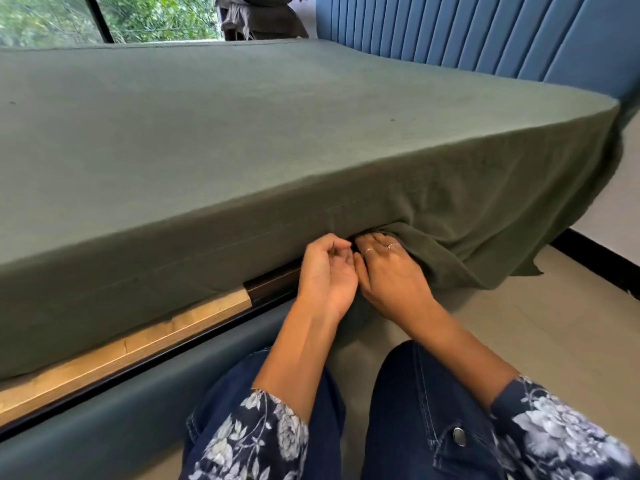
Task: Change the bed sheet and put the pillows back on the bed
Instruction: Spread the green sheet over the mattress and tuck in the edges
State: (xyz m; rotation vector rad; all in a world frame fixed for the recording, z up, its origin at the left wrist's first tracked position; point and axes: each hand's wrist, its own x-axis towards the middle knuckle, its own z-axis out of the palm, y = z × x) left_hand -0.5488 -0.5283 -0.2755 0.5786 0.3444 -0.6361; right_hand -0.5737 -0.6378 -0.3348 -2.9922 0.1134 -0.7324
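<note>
Head view: loose sheet [433, 244] hangs just right of the mattress [173, 237] bottom edge; right hand [388, 268], nearer, pinches it; left hand [325, 268] curled, empty.

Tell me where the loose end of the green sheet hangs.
In the head view, the loose sheet end hangs right of centre, beside the right hand, below the blue headboard.

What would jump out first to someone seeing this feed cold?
The green sheet stretched over the mattress fills most of the view, against a blue ribbed headboard at upper right. At the near edge, the left hand and the ringed right hand meet where the sheet is being tucked; right of them, loose cloth hangs to the floor.
</note>
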